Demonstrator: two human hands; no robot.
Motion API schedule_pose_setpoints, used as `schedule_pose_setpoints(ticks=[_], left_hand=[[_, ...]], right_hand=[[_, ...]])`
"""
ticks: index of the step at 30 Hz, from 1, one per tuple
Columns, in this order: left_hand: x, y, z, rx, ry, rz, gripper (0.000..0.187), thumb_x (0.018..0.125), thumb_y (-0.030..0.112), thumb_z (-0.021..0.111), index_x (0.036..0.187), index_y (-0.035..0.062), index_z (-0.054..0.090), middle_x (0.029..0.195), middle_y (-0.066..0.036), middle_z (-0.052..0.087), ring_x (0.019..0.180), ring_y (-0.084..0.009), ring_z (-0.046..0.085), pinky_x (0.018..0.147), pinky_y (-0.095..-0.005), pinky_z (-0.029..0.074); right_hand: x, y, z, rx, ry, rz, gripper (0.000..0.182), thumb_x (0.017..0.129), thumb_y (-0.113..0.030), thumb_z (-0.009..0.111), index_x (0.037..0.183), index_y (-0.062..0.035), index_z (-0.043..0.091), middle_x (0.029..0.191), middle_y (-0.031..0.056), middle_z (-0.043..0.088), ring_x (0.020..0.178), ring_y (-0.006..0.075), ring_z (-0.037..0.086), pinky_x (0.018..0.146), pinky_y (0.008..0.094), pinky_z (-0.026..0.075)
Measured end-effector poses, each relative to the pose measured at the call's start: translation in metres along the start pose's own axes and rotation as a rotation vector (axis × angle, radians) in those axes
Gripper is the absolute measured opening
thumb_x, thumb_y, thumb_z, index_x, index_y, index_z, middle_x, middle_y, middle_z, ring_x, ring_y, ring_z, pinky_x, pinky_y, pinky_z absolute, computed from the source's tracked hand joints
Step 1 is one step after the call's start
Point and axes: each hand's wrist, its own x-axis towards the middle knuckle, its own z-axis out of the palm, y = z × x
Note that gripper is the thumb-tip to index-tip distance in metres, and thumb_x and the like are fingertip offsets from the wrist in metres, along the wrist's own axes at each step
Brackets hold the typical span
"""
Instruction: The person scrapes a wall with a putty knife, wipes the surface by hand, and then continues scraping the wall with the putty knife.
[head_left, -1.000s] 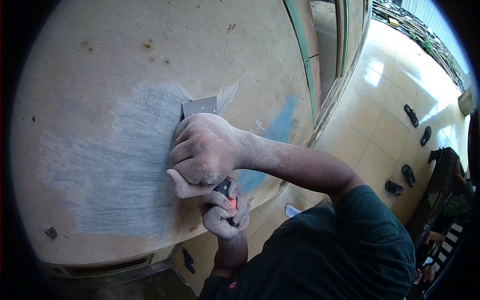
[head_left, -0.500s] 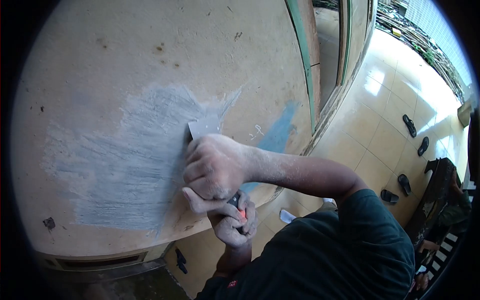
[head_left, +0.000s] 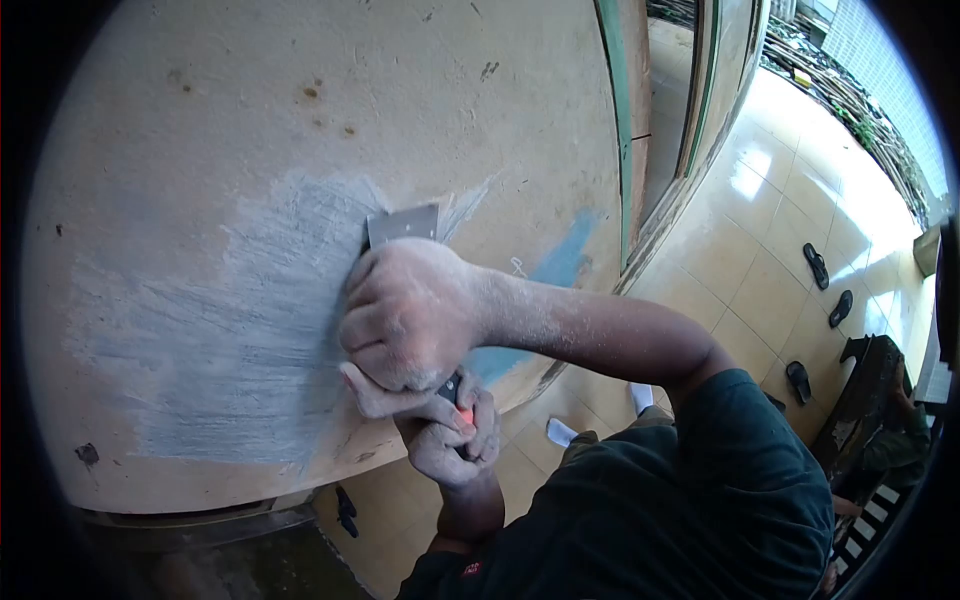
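Observation:
A wide metal scraper presses its blade against the wall, at the upper right edge of a scraped, pale grey-blue patch. My right hand, coated in dust, is closed around the scraper just below the blade. Lower down, my left hand wraps its fingers round the black and orange handle. Both hands sit close together, the right one above the left. Between them, part of the handle is hidden by my fingers.
Blue paint marks the wall to the right, near a green-edged frame. Several sandals lie on the tiled floor. A dark wooden bench stands at right, with another person's arm by it.
The scraper and both my hands have shifted slightly up and left along the wall. The view has moved a little too. Both hands keep their grip.

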Motion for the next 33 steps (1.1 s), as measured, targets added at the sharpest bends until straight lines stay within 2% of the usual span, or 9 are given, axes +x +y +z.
schedule_pose_setpoints(ticks=[7,11,13,17,19,25,26,30,33], left_hand=[[-0.020,-0.011,0.010,0.028,-0.127,0.048,0.007,0.067,-0.002,0.043,0.071,0.0026,0.040,0.080,-0.017,0.043,0.033,-0.0081,0.035,0.024,-0.0190,0.033],[-0.007,-0.001,0.011,-0.051,-0.001,-0.005,0.006,0.068,0.000,0.043,0.073,0.0026,0.040,0.082,-0.017,0.044,0.034,-0.0078,0.034,0.025,-0.0193,0.035],[-0.002,0.001,0.006,-0.042,-0.095,-0.011,0.006,0.069,0.001,0.044,0.073,0.0020,0.040,0.082,-0.016,0.044,0.034,-0.0078,0.033,0.026,-0.0195,0.036],[-0.028,-0.016,0.005,-0.039,-0.133,0.053,0.006,0.069,0.000,0.044,0.072,0.0020,0.039,0.082,-0.016,0.043,0.034,-0.0079,0.034,0.024,-0.0207,0.034],[-0.020,-0.015,0.013,-0.049,-0.109,0.090,0.007,0.069,-0.001,0.044,0.071,0.0022,0.039,0.082,-0.017,0.043,0.035,-0.0082,0.036,0.023,-0.0208,0.033],[-0.010,-0.001,0.012,-0.205,0.076,-0.098,0.005,0.064,-0.005,0.043,0.064,-0.0004,0.042,0.079,-0.018,0.042,0.033,-0.0100,0.034,0.025,-0.0200,0.031],[-0.014,-0.008,0.012,-0.098,-0.111,0.000,0.009,0.067,-0.004,0.043,0.069,0.0031,0.039,0.081,-0.016,0.042,0.032,-0.0077,0.032,0.022,-0.0201,0.032],[-0.015,-0.017,0.019,-0.095,-0.092,0.122,0.007,0.068,-0.004,0.042,0.069,0.0031,0.039,0.082,-0.017,0.044,0.031,-0.0068,0.029,0.023,-0.0197,0.033],[0.000,-0.005,0.013,-0.126,-0.107,0.058,0.007,0.069,-0.004,0.042,0.069,0.0029,0.039,0.083,-0.018,0.045,0.032,-0.0061,0.029,0.023,-0.0194,0.032]], right_hand=[[-0.007,-0.022,-0.001,0.039,-0.036,0.061,0.038,0.072,-0.017,0.054,0.037,-0.0102,0.041,0.041,0.0013,0.046,0.039,0.0221,0.049,0.040,0.0340,0.040],[0.004,-0.006,-0.002,-0.003,-0.058,0.018,0.038,0.073,-0.019,0.054,0.038,-0.0104,0.043,0.042,0.0015,0.047,0.039,0.0219,0.049,0.041,0.0344,0.041],[0.007,-0.008,-0.007,-0.061,-0.070,0.051,0.042,0.074,-0.012,0.056,0.040,-0.0094,0.032,0.044,0.0003,0.038,0.038,0.0188,0.046,0.038,0.0318,0.037],[-0.011,-0.025,0.004,0.049,-0.081,0.061,0.043,0.073,-0.012,0.056,0.040,-0.0095,0.030,0.042,-0.0001,0.038,0.038,0.0186,0.045,0.038,0.0319,0.036],[-0.003,-0.017,0.001,0.049,-0.097,0.048,0.042,0.073,-0.013,0.057,0.039,-0.0093,0.031,0.043,-0.0002,0.039,0.038,0.0182,0.046,0.038,0.0319,0.036],[0.008,-0.012,-0.005,-0.044,-0.050,0.037,0.041,0.071,-0.012,0.057,0.039,-0.0091,0.032,0.042,-0.0006,0.039,0.037,0.0178,0.045,0.038,0.0319,0.036],[0.005,-0.018,-0.003,0.008,-0.048,0.035,0.041,0.070,-0.012,0.058,0.038,-0.0095,0.033,0.042,-0.0009,0.039,0.037,0.0173,0.045,0.038,0.0317,0.036],[0.002,-0.013,-0.001,0.013,-0.172,0.006,0.038,0.071,-0.012,0.058,0.038,-0.0104,0.038,0.042,-0.0007,0.040,0.038,0.0172,0.046,0.039,0.0316,0.037],[0.014,-0.005,-0.004,-0.064,-0.143,0.032,0.039,0.071,-0.014,0.058,0.038,-0.0104,0.037,0.042,-0.0006,0.041,0.038,0.0171,0.047,0.039,0.0316,0.037]])
